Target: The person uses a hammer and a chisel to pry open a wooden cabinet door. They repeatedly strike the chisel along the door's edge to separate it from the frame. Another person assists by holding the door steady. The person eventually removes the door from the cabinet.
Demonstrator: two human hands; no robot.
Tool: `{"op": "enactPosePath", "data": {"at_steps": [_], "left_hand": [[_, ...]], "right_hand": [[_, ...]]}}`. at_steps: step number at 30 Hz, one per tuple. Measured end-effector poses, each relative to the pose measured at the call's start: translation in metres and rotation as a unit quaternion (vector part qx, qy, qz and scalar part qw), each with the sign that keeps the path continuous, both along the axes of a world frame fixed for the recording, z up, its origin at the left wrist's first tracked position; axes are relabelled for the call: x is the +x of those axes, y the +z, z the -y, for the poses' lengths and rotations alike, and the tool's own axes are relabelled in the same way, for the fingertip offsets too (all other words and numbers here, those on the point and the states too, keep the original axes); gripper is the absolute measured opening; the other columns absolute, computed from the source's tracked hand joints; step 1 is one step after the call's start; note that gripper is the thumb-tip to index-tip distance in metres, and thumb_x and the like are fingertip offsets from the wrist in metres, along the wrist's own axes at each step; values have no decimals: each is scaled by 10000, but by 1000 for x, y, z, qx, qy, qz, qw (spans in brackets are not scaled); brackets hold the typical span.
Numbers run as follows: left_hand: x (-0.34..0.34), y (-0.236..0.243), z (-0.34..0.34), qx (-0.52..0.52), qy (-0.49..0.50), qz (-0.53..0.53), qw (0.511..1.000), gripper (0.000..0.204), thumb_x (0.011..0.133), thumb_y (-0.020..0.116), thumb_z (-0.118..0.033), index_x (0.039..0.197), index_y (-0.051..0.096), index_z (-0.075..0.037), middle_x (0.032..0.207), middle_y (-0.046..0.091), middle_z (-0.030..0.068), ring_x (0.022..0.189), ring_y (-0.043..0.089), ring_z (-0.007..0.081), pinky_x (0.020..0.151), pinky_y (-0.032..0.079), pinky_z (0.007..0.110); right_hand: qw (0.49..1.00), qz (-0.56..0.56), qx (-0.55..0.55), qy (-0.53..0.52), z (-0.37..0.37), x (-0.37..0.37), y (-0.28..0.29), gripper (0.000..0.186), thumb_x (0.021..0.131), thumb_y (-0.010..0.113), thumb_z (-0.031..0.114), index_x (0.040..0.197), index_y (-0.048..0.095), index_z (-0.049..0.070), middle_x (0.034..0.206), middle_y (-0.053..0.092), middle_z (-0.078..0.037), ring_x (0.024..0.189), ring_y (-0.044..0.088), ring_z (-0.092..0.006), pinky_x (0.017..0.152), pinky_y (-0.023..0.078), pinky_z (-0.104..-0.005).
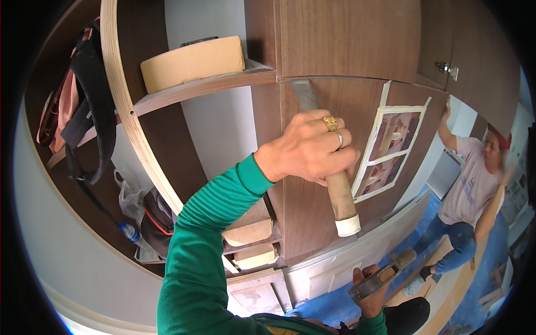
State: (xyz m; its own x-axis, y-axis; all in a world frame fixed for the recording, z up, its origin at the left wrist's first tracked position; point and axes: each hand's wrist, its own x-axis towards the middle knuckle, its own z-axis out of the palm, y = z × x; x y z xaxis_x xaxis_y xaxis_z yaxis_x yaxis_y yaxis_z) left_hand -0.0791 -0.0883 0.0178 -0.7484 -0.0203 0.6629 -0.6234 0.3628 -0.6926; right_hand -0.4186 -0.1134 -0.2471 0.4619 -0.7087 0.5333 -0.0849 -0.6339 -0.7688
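Observation:
My left hand (315,145), in a green sleeve and wearing two rings, is closed round the wooden handle of a chisel (340,198). Its wide, flat blade points up toward the seam between the upper brown door panel (346,39) and the lower brown panel (318,223). Whether the blade's edge touches the wood I cannot tell. The handle's pale butt end hangs below my fist. Lower down at the right, my right hand (371,301) grips a worn metal tool with a slotted body (385,273), apart from the chisel; its exact kind is unclear.
Taped photo sheets (388,148) hang on the lower panel. Left are shelves with a cardboard box (192,62), bags (92,106) and a water bottle (131,233). At right a person (474,178) sits, one hand raised to the cabinet, above blue floor covering (318,304). A cabinet door (486,61) juts out.

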Motion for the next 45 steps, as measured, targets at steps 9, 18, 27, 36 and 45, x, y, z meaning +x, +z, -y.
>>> {"op": "enactPosePath", "data": {"at_steps": [9, 18, 27, 36, 45], "left_hand": [[3, 0, -4, 13, -8, 4, 1000, 352, 729, 895, -152, 676, 550, -109, 657, 435, 33, 540, 526, 223, 483, 405, 357], [-21, 16, -4, -22, -15, -100, 995, 269, 746, 825, -89, 676, 566, -98, 656, 485, 42, 487, 474, 227, 462, 383, 362], [-17, 18, 0, -19, -14, -100, 995, 294, 741, 831, -71, 667, 549, -101, 652, 485, 42, 481, 475, 239, 458, 384, 367], [-14, 17, -1, -20, -8, -106, 994, 304, 750, 831, -70, 669, 540, -101, 649, 475, 42, 485, 471, 240, 468, 378, 371], [-17, 21, 0, -8, -20, -99, 995, 316, 769, 828, -47, 679, 529, -99, 639, 456, 51, 484, 467, 241, 467, 370, 372]], "right_hand": [[999, -13, -36, -7, 0, 4, 4, 303, 937, 870, 121, 836, 596, 39, 734, 563, -40, 664, 520, -164, 599, 446, -370], [985, -16, -165, -45, 0, 13, 23, 255, 966, 822, 60, 847, 597, 38, 708, 627, -108, 634, 573, -200, 605, 458, -365], [988, 62, -121, -72, 28, 66, 14, 173, 910, 793, 5, 858, 630, 27, 683, 670, -120, 554, 637, -287, 560, 504, -402], [990, 84, -110, -25, 24, 76, 35, 154, 1031, 707, 76, 915, 649, -8, 701, 683, -85, 647, 674, -167, 634, 537, -320], [987, 136, -84, -22, 28, 71, 45, 203, 843, 805, 36, 751, 624, 22, 657, 651, -134, 541, 630, -271, 569, 496, -407]]}}
